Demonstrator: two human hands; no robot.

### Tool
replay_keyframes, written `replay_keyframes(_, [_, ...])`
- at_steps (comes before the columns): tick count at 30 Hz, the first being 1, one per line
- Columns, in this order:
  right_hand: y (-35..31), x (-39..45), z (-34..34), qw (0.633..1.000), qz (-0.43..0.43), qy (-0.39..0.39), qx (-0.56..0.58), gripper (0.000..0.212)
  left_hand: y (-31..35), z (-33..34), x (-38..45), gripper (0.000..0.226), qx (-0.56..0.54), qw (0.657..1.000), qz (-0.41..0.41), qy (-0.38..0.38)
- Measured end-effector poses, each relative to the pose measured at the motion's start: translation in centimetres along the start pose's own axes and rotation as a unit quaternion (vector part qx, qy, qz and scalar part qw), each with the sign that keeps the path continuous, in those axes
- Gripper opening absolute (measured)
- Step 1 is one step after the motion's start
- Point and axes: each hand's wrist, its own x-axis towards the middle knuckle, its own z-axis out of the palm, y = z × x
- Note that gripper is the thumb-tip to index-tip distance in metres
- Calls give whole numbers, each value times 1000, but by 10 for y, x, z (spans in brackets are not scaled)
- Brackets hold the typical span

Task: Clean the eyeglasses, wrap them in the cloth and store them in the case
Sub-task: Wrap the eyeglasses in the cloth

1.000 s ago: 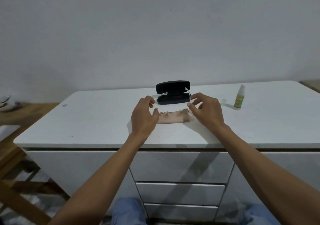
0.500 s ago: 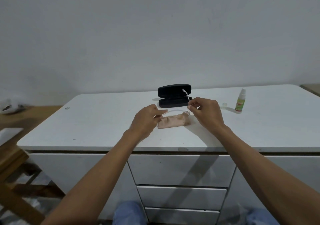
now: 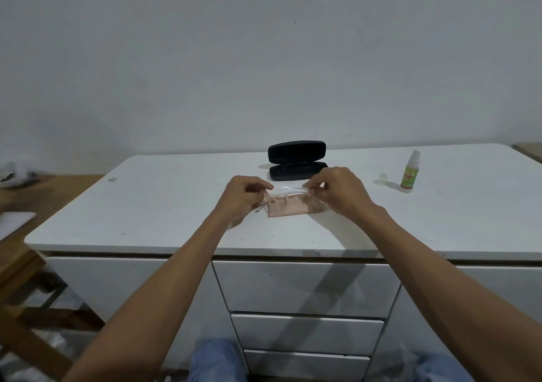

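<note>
Clear-framed eyeglasses are held just above a folded beige cloth on the white table. My left hand pinches the left end of the frame, my right hand pinches the right end. Both temple arms look folded in along the frame. The black glasses case stands open right behind the hands, its lid upright and its inside dark.
A small green spray bottle stands at the right with its clear cap beside it. White drawers sit below the table's front edge. A wooden bench is at the left.
The right temple arm, which stood up a moment ago, now lies folded along the frame. Both hands have lowered the glasses toward the cloth.
</note>
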Motion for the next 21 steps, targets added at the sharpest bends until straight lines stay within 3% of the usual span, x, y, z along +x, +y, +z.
replay_keyframes(7, [-3, 6, -7, 997, -19, -50, -58, 25, 8, 0, -4, 21, 15, 1000, 19, -14])
replay_keyframes(11, [3, 2, -11, 997, -29, -58, -28, 27, 11, -1, -6, 17, 139, 987, 83, 1])
replay_keyframes(15, [7, -5, -13, 995, -26, -89, -22, 31, 16, -1, -11, 37, 241, 966, 90, -35])
replay_keyframes(18, [7, -6, -13, 992, -8, -123, -22, 48, 18, -1, -14, 50, 286, 953, 93, -38])
replay_keyframes(21, [7, -5, -13, 988, 13, -151, -25, 51, 21, -2, -14, 53, 311, 945, 87, -50])
